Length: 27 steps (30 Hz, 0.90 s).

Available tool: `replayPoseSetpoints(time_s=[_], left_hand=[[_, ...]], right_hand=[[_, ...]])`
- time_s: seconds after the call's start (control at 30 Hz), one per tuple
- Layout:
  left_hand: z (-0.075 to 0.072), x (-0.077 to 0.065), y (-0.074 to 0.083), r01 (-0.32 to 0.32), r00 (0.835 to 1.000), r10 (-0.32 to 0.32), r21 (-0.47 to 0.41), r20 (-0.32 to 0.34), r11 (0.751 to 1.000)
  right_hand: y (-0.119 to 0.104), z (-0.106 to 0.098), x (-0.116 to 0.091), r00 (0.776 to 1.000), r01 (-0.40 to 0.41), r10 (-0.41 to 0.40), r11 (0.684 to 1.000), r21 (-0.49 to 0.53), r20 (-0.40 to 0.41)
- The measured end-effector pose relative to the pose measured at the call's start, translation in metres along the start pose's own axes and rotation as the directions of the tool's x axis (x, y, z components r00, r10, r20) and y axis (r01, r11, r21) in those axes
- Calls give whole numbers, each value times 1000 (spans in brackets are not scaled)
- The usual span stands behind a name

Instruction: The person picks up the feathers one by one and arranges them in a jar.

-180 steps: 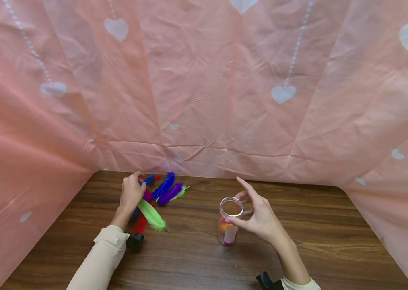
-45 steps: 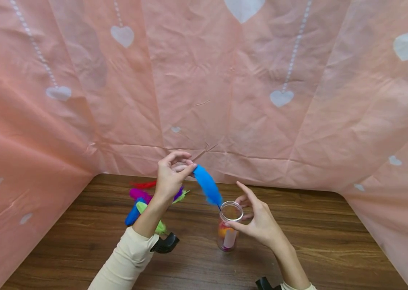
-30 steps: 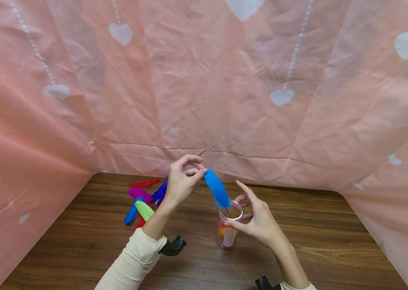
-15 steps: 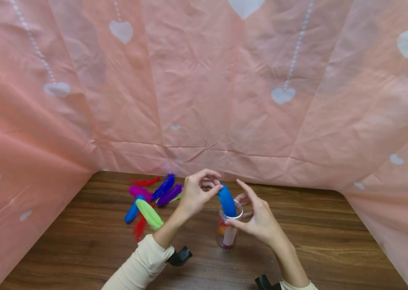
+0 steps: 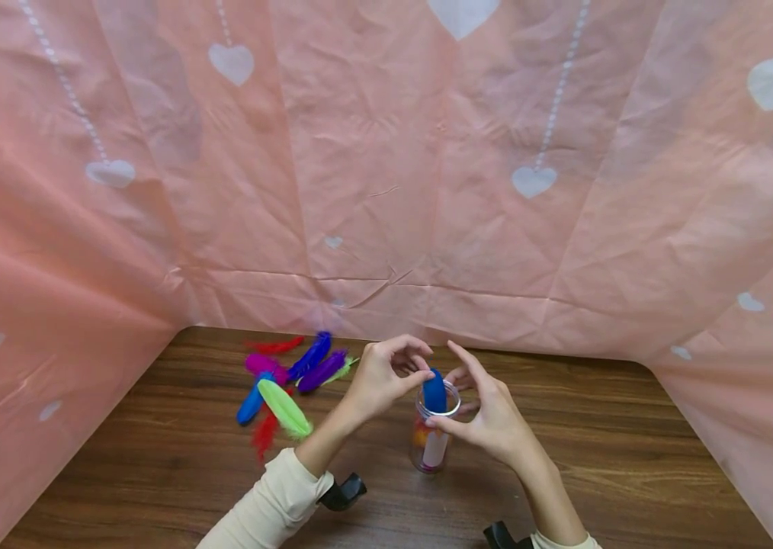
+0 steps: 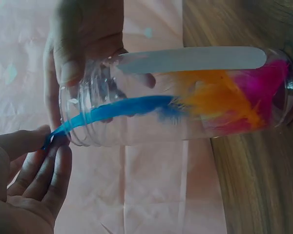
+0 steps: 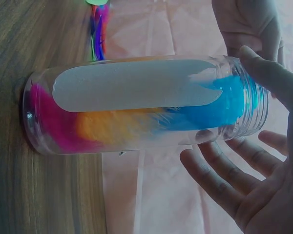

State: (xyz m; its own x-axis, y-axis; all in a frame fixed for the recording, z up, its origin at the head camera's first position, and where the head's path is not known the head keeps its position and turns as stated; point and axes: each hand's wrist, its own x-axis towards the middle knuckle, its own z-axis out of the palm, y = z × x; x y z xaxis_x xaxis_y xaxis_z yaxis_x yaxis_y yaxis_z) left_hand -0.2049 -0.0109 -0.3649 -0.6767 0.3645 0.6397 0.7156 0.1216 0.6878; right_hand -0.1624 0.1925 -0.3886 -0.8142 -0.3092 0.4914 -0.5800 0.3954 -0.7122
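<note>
One blue feather (image 5: pixel 434 392) hangs mostly inside a clear jar (image 5: pixel 418 456), its upper end pinched just above the mouth by the thumb and fingers of a person's left hand (image 5: pixel 383 380). The right hand (image 5: pixel 496 423) holds the upright jar by its neck, thumb to the near side. Below the blue sit an orange feather (image 6: pixel 215 102) and a magenta feather (image 6: pixel 271 95). Loose feathers (image 5: pixel 285 409) in several colours lie well to the left on the wooden table (image 5: pixel 606 435), before a pink cloth (image 5: pixel 373 152) with white hearts.
</note>
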Motion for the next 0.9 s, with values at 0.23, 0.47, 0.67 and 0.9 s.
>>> replayPoseSetpoints(time_s=[0.23,0.47,0.67,0.9], left_hand=[[2,-4,-1,7,998,-7,-5,56,1000],[2,-5,2,4,996,-4,1,90,1000],[2,-6,2,23,995,-23,-2,96,1000],[3,-7,0,30,995,-29,-14,94,999]], right_hand=[[2,0,-1,1000,6,-6,1000,-15,7],[3,0,-1,1000,17,-17,1000,-24,6],[4,1,-1,999,39,-39,999,-27,8],[4,0,-1,999,33,-33,999,-34,11]])
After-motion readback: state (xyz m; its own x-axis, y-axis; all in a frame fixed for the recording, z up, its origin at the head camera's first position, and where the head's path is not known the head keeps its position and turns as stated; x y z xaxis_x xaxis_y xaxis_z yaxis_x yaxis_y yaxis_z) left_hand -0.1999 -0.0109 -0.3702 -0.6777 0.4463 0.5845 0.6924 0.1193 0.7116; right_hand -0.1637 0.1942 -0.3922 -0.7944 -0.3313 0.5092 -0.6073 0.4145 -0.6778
